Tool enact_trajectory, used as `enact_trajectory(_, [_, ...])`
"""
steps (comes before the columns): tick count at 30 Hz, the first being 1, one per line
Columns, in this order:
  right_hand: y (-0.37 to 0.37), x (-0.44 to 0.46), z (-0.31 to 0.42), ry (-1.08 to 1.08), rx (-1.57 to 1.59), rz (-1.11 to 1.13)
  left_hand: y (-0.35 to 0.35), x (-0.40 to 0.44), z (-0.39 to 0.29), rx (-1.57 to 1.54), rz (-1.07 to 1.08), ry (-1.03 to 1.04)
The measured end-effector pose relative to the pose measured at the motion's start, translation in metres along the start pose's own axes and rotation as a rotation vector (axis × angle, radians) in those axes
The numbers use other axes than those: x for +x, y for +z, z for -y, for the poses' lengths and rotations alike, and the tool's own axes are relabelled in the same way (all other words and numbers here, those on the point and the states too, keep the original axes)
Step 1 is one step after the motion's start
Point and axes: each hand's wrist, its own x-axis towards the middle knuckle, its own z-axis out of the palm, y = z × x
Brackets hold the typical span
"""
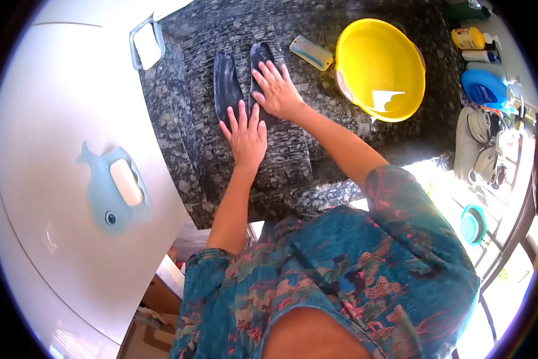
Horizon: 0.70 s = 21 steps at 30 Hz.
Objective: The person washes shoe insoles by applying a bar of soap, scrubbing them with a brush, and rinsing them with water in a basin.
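Observation:
Two long black insole-shaped pieces lie side by side on the dark speckled stone counter. My left hand (245,136) rests with fingers spread on the lower end of the left black piece (226,81). Over the middle of the right black piece (260,52) lies my right hand (278,93), its fingers spread too; the palm hides part of that piece. To the right of my right hand is a small blue-topped brush (311,52). Beyond it stands a yellow basin (379,69) with water in it.
At the far left, a whale-shaped holder (109,197) carries a white soap bar (127,182). Another soap dish (135,51) sits at the upper left. Bottles (483,87) and light shoes (471,140) line the right side, above a teal bowl (472,225).

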Motion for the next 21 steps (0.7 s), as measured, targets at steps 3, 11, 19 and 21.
enact_trajectory(3, [0.015,0.053,-0.011,0.079,-0.077,-0.034,-0.003,-0.002,-0.005,0.020,0.025,-0.006])
enact_trajectory(11, [-0.009,-0.021,0.009,-0.057,0.095,0.105,0.000,-0.011,-0.005,0.021,0.037,-0.018])
enact_trajectory(19, [0.005,0.052,0.019,-0.127,-0.065,0.201,0.001,-0.006,-0.007,-0.034,0.025,-0.004])
enact_trajectory(21, [0.013,0.042,0.013,-0.257,0.153,0.238,0.000,-0.007,-0.008,-0.062,0.026,0.003])
